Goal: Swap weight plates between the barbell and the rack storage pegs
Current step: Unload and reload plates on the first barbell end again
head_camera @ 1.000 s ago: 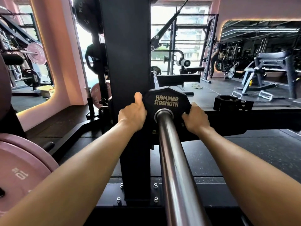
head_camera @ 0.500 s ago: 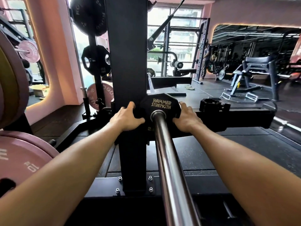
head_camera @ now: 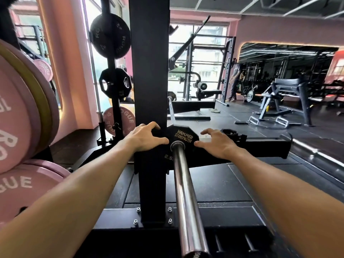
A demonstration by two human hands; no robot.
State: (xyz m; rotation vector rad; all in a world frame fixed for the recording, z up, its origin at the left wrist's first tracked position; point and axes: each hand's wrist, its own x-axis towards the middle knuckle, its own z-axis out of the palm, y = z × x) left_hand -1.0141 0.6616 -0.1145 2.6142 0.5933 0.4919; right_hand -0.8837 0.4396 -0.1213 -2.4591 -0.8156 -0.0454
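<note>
The chrome barbell sleeve (head_camera: 183, 192) runs from the near bottom edge up to one small black Hammer Strength plate (head_camera: 183, 137) seated at its far end, just right of the black rack upright (head_camera: 149, 90), while pink Rogue plates (head_camera: 16, 127) crowd the left edge. The left hand (head_camera: 144, 137) lies spread on the plate's left side and the right hand (head_camera: 216, 143) hovers slack-fingered at its right edge, grasping nothing. Behind the upright, a storage post (head_camera: 113, 86) carries three plates: two black and one pink.
</note>
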